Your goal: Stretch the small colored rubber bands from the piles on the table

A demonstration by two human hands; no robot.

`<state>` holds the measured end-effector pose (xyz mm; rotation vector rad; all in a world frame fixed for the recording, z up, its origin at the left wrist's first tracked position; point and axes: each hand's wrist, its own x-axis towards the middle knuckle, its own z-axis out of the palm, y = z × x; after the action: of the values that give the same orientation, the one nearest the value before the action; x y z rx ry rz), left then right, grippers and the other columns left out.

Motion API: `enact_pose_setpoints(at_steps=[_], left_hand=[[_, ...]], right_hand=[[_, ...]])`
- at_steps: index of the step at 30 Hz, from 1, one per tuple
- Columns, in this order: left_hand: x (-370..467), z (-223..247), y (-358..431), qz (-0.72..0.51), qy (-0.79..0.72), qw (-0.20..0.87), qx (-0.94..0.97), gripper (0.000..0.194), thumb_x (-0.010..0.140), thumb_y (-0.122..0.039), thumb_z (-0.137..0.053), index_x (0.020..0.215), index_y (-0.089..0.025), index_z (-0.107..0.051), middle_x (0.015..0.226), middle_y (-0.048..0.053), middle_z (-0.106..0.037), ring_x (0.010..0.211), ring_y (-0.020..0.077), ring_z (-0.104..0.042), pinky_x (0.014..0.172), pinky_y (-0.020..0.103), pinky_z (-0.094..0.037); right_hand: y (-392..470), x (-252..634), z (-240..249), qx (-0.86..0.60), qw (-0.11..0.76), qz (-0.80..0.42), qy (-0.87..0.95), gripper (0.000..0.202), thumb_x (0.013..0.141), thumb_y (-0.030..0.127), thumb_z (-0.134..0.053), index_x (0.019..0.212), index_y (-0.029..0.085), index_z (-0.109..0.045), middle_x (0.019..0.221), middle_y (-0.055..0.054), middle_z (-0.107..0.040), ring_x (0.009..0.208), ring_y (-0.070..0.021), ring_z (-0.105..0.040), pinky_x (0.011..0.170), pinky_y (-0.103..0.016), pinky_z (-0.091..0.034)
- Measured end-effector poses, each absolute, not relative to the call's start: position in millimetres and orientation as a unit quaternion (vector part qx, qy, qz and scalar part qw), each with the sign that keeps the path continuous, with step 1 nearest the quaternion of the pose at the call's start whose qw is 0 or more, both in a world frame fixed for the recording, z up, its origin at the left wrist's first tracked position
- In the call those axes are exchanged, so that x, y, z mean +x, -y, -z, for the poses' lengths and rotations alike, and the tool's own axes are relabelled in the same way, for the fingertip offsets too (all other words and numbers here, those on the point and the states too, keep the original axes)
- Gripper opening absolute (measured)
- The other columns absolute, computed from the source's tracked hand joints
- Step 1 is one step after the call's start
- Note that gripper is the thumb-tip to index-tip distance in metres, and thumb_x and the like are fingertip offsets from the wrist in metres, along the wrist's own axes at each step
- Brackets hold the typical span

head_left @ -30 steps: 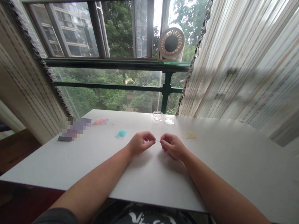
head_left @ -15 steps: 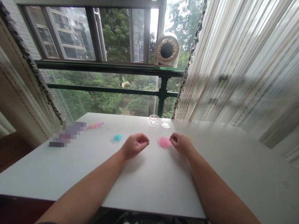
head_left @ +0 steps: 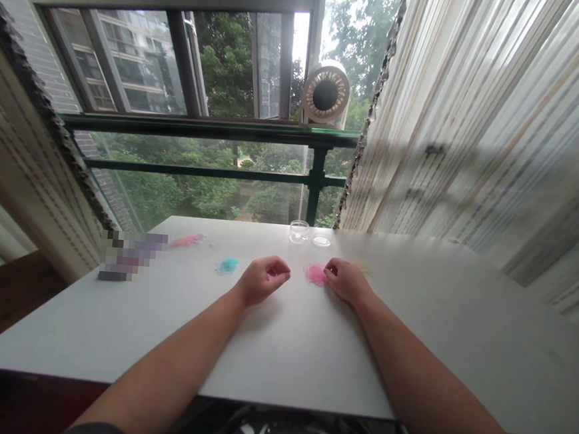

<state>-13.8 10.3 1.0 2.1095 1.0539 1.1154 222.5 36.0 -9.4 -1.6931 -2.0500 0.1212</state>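
On the white table (head_left: 159, 340) lies a loose pile of thin pink strands or small bands (head_left: 315, 273). My right hand (head_left: 347, 280) touches its right edge, thumb and fingertips pinched together; what they hold, if anything, is too small to make out. To the left of the pile, my left hand (head_left: 264, 278) is curled just above the table. A bit of pink (head_left: 271, 275) shows inside its closed fingers. A similar turquoise pile (head_left: 227, 265) lies left of my left hand. Partly hidden behind my right hand is a yellow pile (head_left: 364, 268).
A clear round container (head_left: 299, 232) stands near the table's far edge, with a clear lid or shallow dish (head_left: 322, 240) beside it. Mixed pink and orange pieces (head_left: 187, 240) lie farther left, near a blurred-out item (head_left: 133, 258). A white fan (head_left: 325, 94) stands on the window rail.
My right hand has moved slightly left, onto the edge of the pink pile, and more of the yellow pile shows. My left hand has hardly moved.
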Motion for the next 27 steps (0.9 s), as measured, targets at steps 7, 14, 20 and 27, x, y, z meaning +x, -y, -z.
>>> enact_pose_setpoints(at_steps=[7, 14, 20, 27], left_hand=[[-13.6, -2.4, -9.9, -0.418, -0.384, 0.262, 0.78, 0.017, 0.074, -0.03, -0.057, 0.081, -0.015, -0.061, 0.075, 0.004, -0.065, 0.068, 0.0127, -0.059, 0.065, 0.023, -0.046], [-13.6, -1.9, -9.9, -0.415, -0.386, 0.264, 0.781, 0.016, 0.075, -0.03, -0.056, 0.081, -0.015, -0.061, 0.076, 0.004, -0.065, 0.069, 0.0126, -0.059, 0.066, 0.023, -0.046], [-13.3, -2.9, -9.1, -0.417, -0.389, 0.264, 0.778, 0.016, 0.074, -0.03, -0.057, 0.081, -0.015, -0.061, 0.076, 0.004, -0.065, 0.069, 0.0124, -0.058, 0.065, 0.023, -0.046], [-13.1, -4.4, -8.8, -0.418, -0.388, 0.267, 0.777, 0.017, 0.074, -0.03, -0.057, 0.08, -0.015, -0.062, 0.076, 0.004, -0.065, 0.068, 0.0128, -0.059, 0.066, 0.024, -0.047]], right_hand=[[-36.3, 221.9, 8.9, -0.632, 0.229, -0.043, 0.739, 0.016, 0.074, 0.024, -0.051, 0.075, 0.018, -0.065, 0.071, -0.003, -0.065, 0.062, -0.0129, -0.053, 0.056, -0.022, -0.031], [-36.0, 222.1, 9.4, -0.629, 0.233, -0.036, 0.741, 0.017, 0.073, 0.023, -0.05, 0.076, 0.019, -0.066, 0.071, -0.003, -0.066, 0.063, -0.0133, -0.055, 0.057, -0.022, -0.033], [-35.8, 222.5, 7.7, -0.633, 0.239, -0.049, 0.735, 0.021, 0.075, 0.02, -0.048, 0.082, 0.019, -0.068, 0.078, -0.004, -0.068, 0.072, -0.0148, -0.059, 0.065, -0.022, -0.038], [-35.6, 223.6, 6.9, -0.63, 0.262, -0.07, 0.728, 0.025, 0.077, 0.017, -0.044, 0.084, 0.019, -0.068, 0.086, -0.005, -0.069, 0.08, -0.0163, -0.061, 0.072, -0.022, -0.04]])
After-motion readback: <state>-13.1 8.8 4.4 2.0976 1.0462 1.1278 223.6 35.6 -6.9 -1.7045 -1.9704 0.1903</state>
